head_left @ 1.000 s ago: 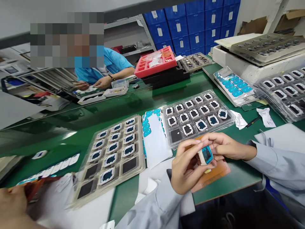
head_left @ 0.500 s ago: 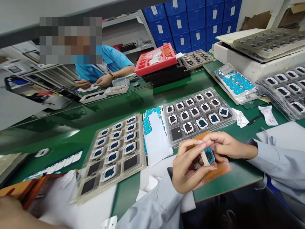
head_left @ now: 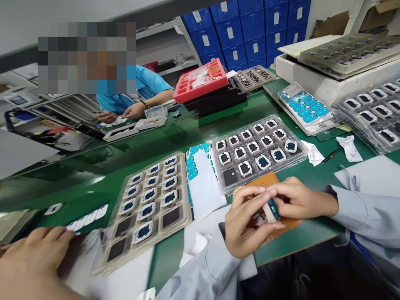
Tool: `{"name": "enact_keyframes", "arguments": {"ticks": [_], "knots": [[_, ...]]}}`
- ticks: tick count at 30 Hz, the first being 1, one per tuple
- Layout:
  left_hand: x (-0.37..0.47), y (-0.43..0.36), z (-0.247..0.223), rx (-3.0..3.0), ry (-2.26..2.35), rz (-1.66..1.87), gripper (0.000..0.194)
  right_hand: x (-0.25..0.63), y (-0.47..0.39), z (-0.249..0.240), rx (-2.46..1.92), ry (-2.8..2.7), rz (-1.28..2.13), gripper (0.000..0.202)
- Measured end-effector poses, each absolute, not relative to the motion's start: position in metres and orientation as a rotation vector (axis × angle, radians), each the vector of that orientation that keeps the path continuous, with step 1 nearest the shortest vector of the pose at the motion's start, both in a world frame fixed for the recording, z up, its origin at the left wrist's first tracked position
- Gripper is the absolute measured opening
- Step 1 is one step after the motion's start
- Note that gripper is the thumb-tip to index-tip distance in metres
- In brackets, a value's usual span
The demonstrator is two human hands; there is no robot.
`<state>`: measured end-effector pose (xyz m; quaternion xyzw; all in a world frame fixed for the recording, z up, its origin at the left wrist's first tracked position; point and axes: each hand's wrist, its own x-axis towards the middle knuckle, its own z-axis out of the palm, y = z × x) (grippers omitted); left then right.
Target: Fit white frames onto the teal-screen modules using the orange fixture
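Fingers (head_left: 264, 228) of both hands wrapped around squarish white-rimmed case (head_left: 269, 211), flat orange sheet (head_left: 261, 181) beneath, ridged clear plastic tray (head_left: 261, 152) beyond

Hands (head_left: 265, 216) holding small case (head_left: 270, 211), green table (head_left: 312, 233)

The case (head_left: 268, 211) is showing a pale, off-white side and a rounded blue-green face with a dark area. It is tilting on edge, its face turning toward the right hand (head_left: 295, 199). It is resting between the fingers of the left hand (head_left: 245, 223) and right hand, which are partly covering it.
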<state>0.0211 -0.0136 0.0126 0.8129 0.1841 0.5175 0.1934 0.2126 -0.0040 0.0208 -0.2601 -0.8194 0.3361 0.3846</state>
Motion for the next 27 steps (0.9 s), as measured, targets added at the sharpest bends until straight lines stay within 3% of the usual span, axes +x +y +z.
{"name": "enact_keyframes", "arguments": {"ticks": [27], "knots": [[0.0183,-0.0145,0.0086,2.157,0.481,1.488,0.065,0.2084,-0.0055,0.015,-0.595,-2.129,0.369,0.022]]}}
